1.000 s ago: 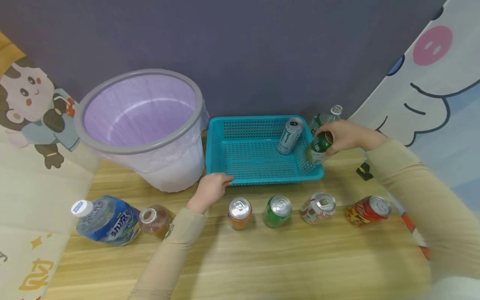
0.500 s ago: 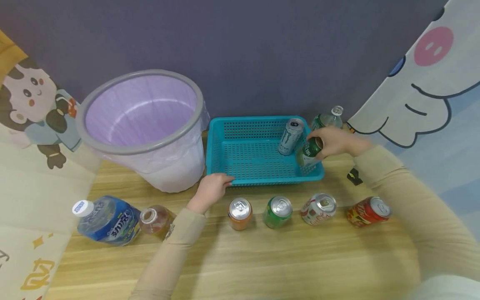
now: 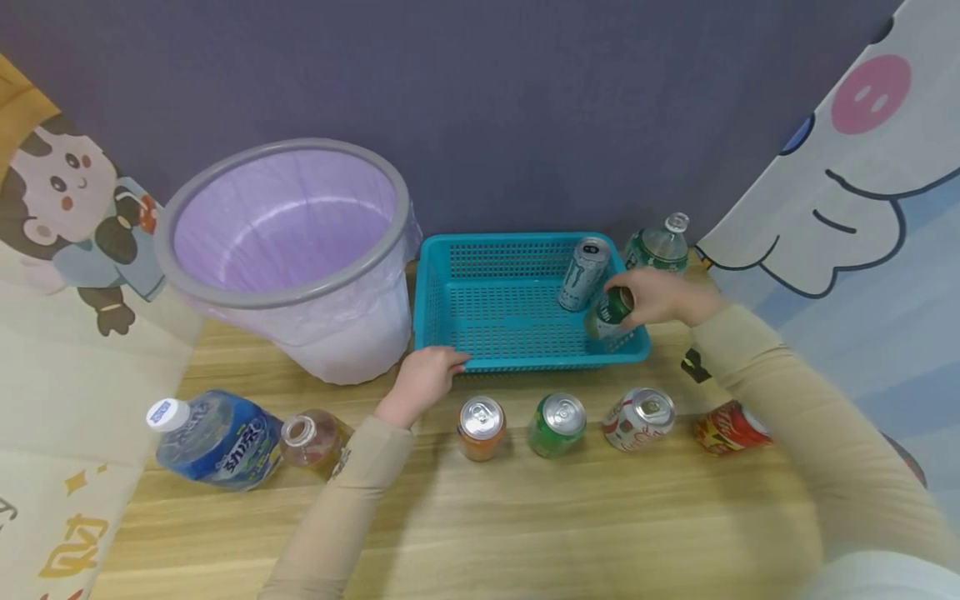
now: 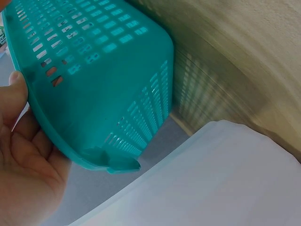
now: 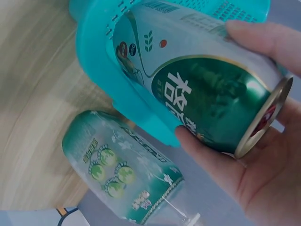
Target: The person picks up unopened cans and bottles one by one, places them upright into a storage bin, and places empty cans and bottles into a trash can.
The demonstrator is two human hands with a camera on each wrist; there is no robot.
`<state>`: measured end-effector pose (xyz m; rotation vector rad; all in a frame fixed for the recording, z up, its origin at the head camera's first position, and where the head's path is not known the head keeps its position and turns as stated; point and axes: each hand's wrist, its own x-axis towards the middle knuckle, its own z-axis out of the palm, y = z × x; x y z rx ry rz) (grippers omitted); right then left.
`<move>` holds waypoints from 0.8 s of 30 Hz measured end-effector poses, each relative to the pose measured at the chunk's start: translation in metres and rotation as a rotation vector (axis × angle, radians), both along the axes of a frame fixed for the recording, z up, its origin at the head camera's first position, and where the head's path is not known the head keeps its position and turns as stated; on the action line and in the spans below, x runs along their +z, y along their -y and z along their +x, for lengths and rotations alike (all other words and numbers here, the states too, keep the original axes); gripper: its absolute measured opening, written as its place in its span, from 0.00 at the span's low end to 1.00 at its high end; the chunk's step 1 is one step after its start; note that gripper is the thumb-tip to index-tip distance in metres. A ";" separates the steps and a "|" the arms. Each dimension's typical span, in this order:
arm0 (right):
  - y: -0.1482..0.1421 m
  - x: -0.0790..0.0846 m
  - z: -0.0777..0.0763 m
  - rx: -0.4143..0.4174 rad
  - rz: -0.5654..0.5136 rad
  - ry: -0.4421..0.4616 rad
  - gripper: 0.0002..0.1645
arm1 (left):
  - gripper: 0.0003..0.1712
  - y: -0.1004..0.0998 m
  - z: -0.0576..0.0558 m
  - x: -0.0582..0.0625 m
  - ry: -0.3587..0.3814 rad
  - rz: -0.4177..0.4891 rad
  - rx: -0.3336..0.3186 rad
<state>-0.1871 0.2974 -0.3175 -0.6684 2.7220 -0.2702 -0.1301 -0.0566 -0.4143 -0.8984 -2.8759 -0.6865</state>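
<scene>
My right hand [image 3: 656, 297] grips a green and white drink can [image 5: 207, 89] by its upper part, thumb on one side and fingers on the other. That can stands tilted inside the right end of the teal plastic basket [image 3: 532, 364], beside a pale blue energy drink can [image 3: 584, 273]. My left hand [image 3: 422, 379] pinches the near-left part of the basket's rim, the thumb over the edge in the left wrist view. A clear plastic bottle with a green label [image 5: 117, 165] stands just outside the basket's right end.
A bin [image 3: 360, 325] with a purple liner stands left of the basket. In front are an orange can [image 3: 481, 427], a green can [image 3: 557, 426], a white can [image 3: 637, 419] and a red can [image 3: 729, 427]. Two bottles, one blue-labelled [image 3: 221, 437] and one amber [image 3: 315, 442], stand at left.
My right hand has moved left and slightly down, carrying the green and white can from the basket's right rim into its right end. My left hand keeps its place on the rim.
</scene>
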 end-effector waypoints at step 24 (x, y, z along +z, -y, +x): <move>0.007 -0.033 -0.010 -0.025 -0.036 0.059 0.38 | 0.11 -0.001 0.000 0.000 0.001 -0.008 0.001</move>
